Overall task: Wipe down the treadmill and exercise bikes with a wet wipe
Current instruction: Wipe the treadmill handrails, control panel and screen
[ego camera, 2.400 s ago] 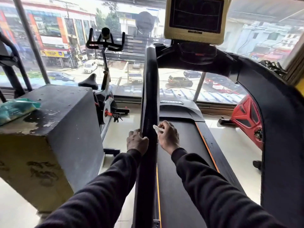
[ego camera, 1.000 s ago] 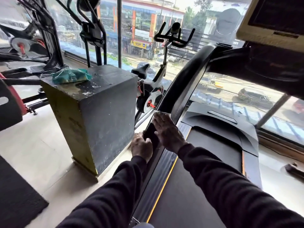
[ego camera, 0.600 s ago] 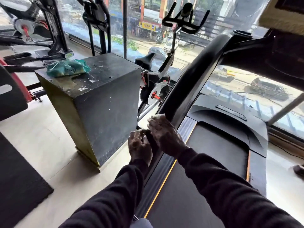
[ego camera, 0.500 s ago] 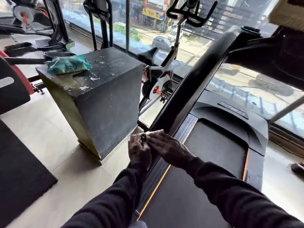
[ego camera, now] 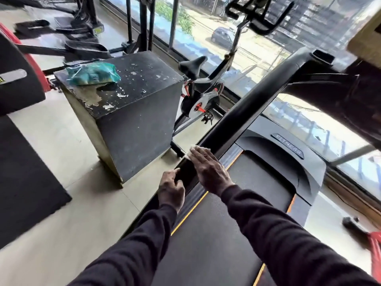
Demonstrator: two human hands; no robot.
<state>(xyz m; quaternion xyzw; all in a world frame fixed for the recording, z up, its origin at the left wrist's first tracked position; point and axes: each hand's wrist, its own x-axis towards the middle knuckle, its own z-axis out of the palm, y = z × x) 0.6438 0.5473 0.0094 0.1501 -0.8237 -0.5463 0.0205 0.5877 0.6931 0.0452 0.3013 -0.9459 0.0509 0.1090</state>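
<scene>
A black treadmill with an orange-edged belt (ego camera: 216,234) fills the lower right. Its left upright bar (ego camera: 243,112) slants up toward the console. My right hand (ego camera: 208,172) lies flat with straight fingers on the lower end of that bar, pressing a white wet wipe (ego camera: 190,150) whose edge shows past my fingertips. My left hand (ego camera: 171,189) holds the bar's left edge just below, fingers curled against it. An exercise bike (ego camera: 198,96) with a black saddle stands by the window behind the bar.
A worn black box (ego camera: 134,112) stands on the tiled floor left of the treadmill, with a teal wipes packet (ego camera: 92,74) on top. A black floor mat (ego camera: 22,182) lies at far left. More gym machines (ego camera: 82,38) line the windows.
The view has tilted further down and left along the bar. My right hand has slid up the bar's lower end with the wipe; my left hand stays just below it.
</scene>
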